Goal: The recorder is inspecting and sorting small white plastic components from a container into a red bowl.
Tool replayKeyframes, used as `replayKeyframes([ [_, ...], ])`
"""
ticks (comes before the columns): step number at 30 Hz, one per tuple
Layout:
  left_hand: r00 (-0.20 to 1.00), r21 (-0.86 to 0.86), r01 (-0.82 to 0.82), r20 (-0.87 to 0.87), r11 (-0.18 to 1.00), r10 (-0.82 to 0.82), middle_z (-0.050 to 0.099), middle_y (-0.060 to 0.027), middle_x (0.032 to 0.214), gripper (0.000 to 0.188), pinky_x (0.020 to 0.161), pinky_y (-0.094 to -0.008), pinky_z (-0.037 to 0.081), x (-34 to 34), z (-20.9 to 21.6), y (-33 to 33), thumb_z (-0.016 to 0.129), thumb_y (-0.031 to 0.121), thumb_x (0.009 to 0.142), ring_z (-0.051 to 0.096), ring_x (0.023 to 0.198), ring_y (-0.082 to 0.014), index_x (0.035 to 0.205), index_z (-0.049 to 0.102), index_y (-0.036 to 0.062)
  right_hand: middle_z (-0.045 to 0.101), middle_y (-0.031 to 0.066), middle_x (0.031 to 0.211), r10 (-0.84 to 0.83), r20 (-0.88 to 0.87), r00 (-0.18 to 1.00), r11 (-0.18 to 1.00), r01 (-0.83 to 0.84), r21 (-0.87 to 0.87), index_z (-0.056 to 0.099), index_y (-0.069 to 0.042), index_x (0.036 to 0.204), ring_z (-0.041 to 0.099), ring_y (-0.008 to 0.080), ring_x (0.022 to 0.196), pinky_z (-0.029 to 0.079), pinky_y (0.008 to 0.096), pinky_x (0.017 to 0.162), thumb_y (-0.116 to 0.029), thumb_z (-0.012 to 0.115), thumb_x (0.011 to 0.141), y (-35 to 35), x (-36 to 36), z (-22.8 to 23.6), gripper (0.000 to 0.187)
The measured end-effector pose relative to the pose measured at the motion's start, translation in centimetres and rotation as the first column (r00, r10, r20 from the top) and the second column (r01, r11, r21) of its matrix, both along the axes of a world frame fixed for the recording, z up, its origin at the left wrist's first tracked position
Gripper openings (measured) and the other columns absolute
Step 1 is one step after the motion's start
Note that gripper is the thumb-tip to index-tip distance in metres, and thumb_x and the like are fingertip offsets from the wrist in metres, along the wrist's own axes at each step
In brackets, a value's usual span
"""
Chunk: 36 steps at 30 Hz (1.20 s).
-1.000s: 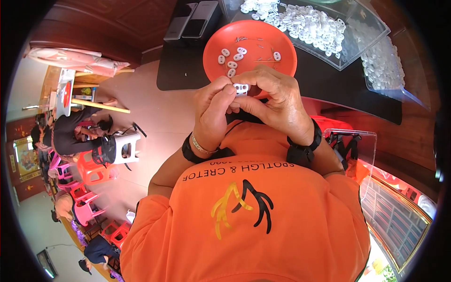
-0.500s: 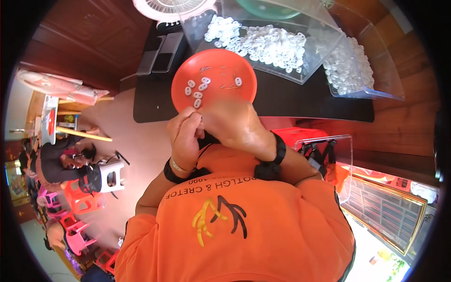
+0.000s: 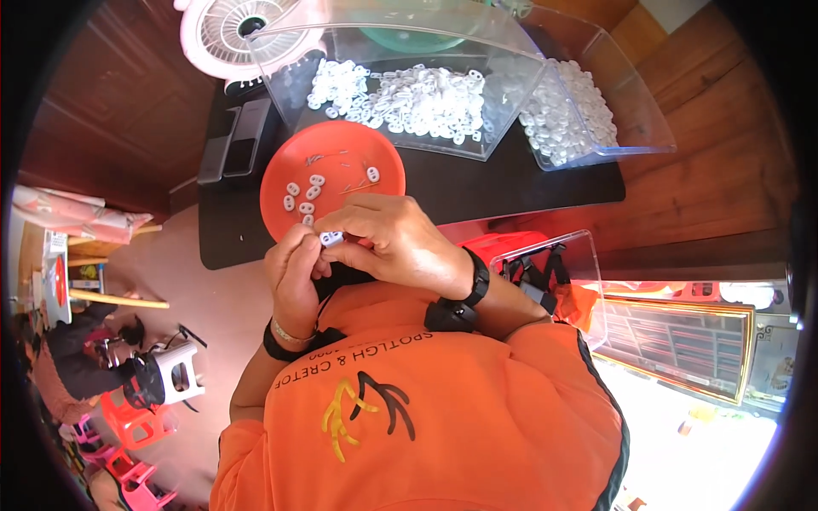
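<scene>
Left to right. Loose white oval pieces lie on the red plate. A similar white piece sits between the hands, at the plate's near side. Looks like moulded plastic: likely light, stiff, slightly slippery, hard to break. Best gripped, probably, by its outer edges, holes left clear. Left hand: thumb and finger pinched together at the piece's left end; tips partly hidden, so what they pinch cannot be told. Right hand: narrow, holding the piece between thumb and forefinger.
</scene>
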<state>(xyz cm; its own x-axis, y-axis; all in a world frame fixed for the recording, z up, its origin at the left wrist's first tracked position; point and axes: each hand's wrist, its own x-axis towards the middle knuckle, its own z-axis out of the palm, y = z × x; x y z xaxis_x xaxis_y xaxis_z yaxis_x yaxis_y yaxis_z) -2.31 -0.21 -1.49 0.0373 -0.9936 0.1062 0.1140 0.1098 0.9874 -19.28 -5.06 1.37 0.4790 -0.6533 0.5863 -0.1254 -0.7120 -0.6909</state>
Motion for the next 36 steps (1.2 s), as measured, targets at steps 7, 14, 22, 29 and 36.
replayKeyframes([
  [7,0.997,-0.028,-0.026,-0.067,0.999,0.024,0.047,-0.0005,0.061,0.025,0.050,-0.0221,0.032,1.2,0.4,-0.1,0.043,0.014,0.090,0.041,0.054,-0.0076,0.072,0.054,-0.0003,0.066,0.0048,0.080,-0.733,0.358,0.578,0.505,0.815,-0.283,0.068,-0.002,0.097,0.059,0.0106,0.066,0.048,0.0251,0.060,-0.007,0.074,0.075,-1.7,-9.3,7.8,0.024],
  [14,0.985,0.026,-0.103,-0.136,0.994,0.105,0.047,0.0003,0.063,0.024,0.051,-0.0212,0.033,2.4,0.2,0.7,0.044,0.014,0.090,0.041,0.055,-0.0072,0.074,0.055,-0.0001,0.069,0.0065,0.091,-0.899,0.225,0.376,0.222,0.833,-0.507,0.070,-0.007,0.103,0.064,0.0145,0.080,0.051,0.0257,0.067,-0.009,0.071,0.079,-4.9,-13.8,9.8,0.024],
  [22,0.992,0.013,-0.069,-0.109,0.998,0.070,0.049,0.0002,0.061,0.025,0.052,-0.0208,0.032,3.0,-0.1,0.9,0.045,0.018,0.091,0.042,0.055,-0.0068,0.075,0.057,0.0012,0.063,0.0073,0.079,-0.302,-0.502,0.810,0.930,0.136,-0.340,0.067,-0.006,0.087,0.062,0.0287,0.073,0.051,0.0357,0.064,-0.009,0.065,0.077,-5.8,-1.9,2.4,0.011],
  [29,0.985,0.034,-0.118,-0.123,0.992,0.122,0.050,0.0004,0.062,0.025,0.052,-0.0206,0.032,3.9,-0.4,1.8,0.046,0.019,0.090,0.042,0.056,-0.0062,0.076,0.058,0.0019,0.061,0.0077,0.079,-0.318,-0.786,0.529,0.881,-0.140,-0.451,0.065,-0.008,0.077,0.061,0.0264,0.078,0.051,0.0378,0.064,-0.012,0.058,0.076,-8.2,-0.3,-0.3,0.007],
  [36,0.988,0.059,-0.132,-0.072,0.990,0.136,0.048,-0.0021,0.063,0.025,0.050,-0.0231,0.032,3.9,0.1,1.8,0.042,0.016,0.089,0.043,0.053,-0.0098,0.072,0.053,0.0012,0.060,0.0082,0.082,-0.237,-0.815,0.529,0.916,-0.159,-0.369,0.062,-0.006,0.079,0.060,0.0287,0.080,0.050,0.0387,0.066,-0.013,0.062,0.077,-8.4,0.8,-1.4,0.007],
])
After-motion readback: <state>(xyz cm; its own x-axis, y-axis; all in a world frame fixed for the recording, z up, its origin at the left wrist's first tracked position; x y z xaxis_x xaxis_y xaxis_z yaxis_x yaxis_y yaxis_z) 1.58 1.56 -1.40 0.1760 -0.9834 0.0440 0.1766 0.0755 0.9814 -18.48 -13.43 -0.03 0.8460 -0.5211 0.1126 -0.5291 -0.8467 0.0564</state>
